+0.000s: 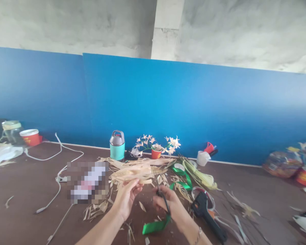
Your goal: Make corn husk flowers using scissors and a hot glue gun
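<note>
My left hand (126,197) pinches a small pale strip of dried husk (146,181) between thumb and fingers. Just to its right, my right hand (172,204) is closed around a pair of dark-handled scissors (165,201), blades pointing up and away. A piece of green ribbon (155,227) lies or hangs at the lower end of the scissors' handle; whether it is fixed there I cannot tell. Beyond both hands spreads a pile of pale dried husks (132,172). Small cut scraps (142,206) are scattered on the brown table below.
A black glue gun (206,216) lies right of my right hand. Behind it are a green ribbon roll (179,167) and green stems (200,175). At the back stand a teal flask (117,150) and potted husk flowers (156,153). White cables (58,183) run along the left.
</note>
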A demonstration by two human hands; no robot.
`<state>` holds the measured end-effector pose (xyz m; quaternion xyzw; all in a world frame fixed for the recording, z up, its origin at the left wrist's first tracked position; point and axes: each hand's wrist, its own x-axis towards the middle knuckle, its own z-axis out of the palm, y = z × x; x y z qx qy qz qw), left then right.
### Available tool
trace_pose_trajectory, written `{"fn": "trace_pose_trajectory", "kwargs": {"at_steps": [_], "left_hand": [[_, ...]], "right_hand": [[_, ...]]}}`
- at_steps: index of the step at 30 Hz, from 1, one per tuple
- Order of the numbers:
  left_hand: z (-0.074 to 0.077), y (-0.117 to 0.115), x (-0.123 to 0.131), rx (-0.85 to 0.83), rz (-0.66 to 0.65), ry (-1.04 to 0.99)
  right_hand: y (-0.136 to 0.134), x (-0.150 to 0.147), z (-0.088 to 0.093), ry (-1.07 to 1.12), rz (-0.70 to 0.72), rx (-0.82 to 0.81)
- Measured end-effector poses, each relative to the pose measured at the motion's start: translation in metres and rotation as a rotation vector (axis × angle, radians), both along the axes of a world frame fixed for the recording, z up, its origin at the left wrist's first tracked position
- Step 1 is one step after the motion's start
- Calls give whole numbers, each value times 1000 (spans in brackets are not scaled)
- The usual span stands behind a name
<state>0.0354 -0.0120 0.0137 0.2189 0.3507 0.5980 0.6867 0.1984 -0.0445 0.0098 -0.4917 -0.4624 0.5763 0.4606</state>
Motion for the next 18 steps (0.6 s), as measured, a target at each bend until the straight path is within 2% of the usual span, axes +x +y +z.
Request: {"fn": "trace_pose_trajectory", "kwargs": {"at_steps": [3,5,9,18], "left_hand": [[-1,-3,2,2,-52,80],[-3,-6,4,9,-96,124],[-8,-9,8,30,-186,145],[-8,-8,8,-50,-265,89]], "right_hand": [[0,3,3,127,-128,46],[2,4,1,196,-163,67],[5,4,-3,253,-159,118],[4,1,-6,219,-93,204]]}}
